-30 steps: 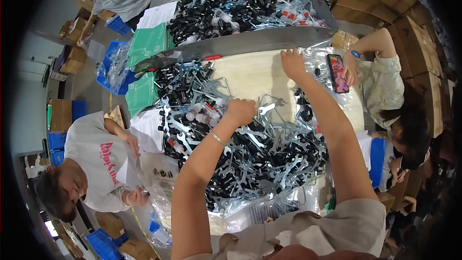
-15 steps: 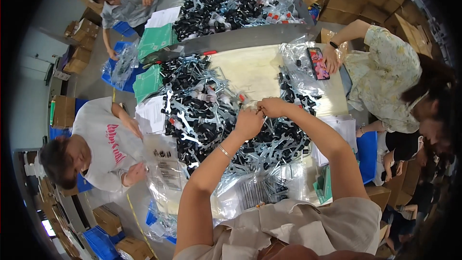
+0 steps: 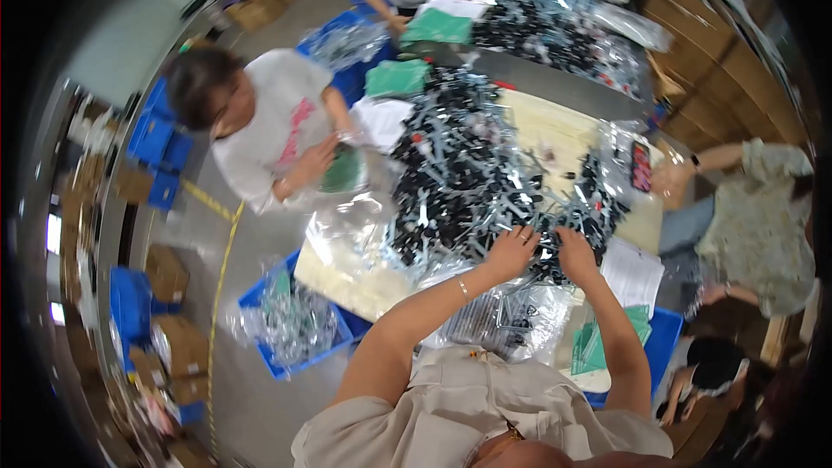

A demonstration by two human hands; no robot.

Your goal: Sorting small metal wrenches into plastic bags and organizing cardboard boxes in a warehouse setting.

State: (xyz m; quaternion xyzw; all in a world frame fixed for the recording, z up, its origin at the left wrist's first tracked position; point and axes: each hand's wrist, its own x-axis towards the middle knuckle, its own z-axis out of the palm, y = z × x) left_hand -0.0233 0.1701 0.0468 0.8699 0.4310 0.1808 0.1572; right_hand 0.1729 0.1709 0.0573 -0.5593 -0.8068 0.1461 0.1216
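A heap of silver open-end wrenches and black parts (image 3: 451,182) covers the middle of the table. At its near right edge my left hand (image 3: 513,251) rests with its fingers spread over the metal pieces. Close to its right, my right hand (image 3: 575,256) reaches into the same heap, fingers apart, with no held thing visible. Motion blur hides the fingertips and the small pieces beneath them. Just below my hands, clear plastic bags (image 3: 507,316) lie along the near edge. Green booklets (image 3: 611,342) lie beside my right forearm.
At the left a co-worker (image 3: 282,121) handles a clear bag with a green booklet (image 3: 344,169). Another person sits at the right near a phone (image 3: 640,165). A blue bin of plastic bags (image 3: 295,325) stands below left. White papers (image 3: 631,270) lie at the right.
The view has swung left and blurred. My hands, earlier close together at small pieces above the heap, are now apart and lower in it. The left co-worker now holds a bag and green booklet.
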